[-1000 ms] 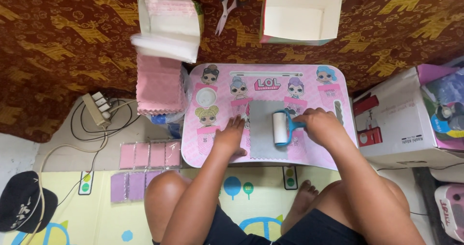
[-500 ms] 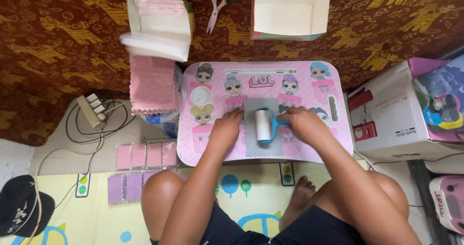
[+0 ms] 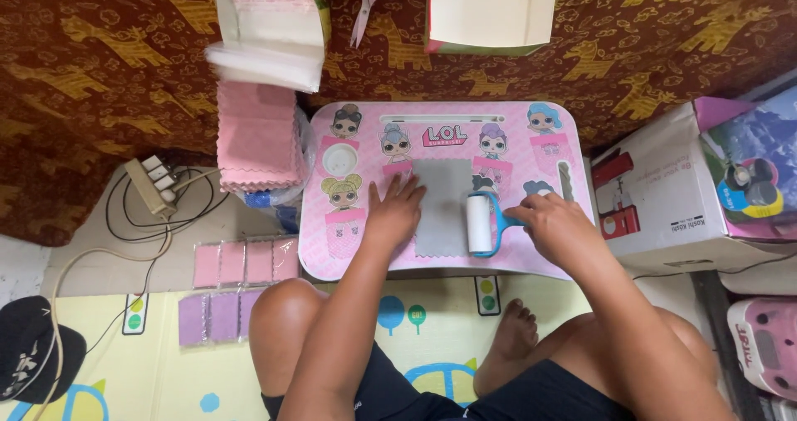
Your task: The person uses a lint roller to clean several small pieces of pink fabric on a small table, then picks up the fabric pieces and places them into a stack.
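One grey cloth (image 3: 442,205), one white roller (image 3: 478,223), both on the pink lap table (image 3: 531,259). Cloth's long axis runs away from the person; roller barrel parallel, just right of it, blue handle pointing right. Left hand (image 3: 397,209) flat, fingers spread, pinning the cloth. Right hand (image 3: 558,226) closed around the handle.

brown giraffe-print cloth (image 3: 100,64), yellow play mat (image 3: 108,371)

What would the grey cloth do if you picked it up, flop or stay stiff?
The grey cloth would probably flop: it looks thin and lies flat on the pink table. It may slide too, since the left hand presses on its edge while the right hand holds the roller beside it.
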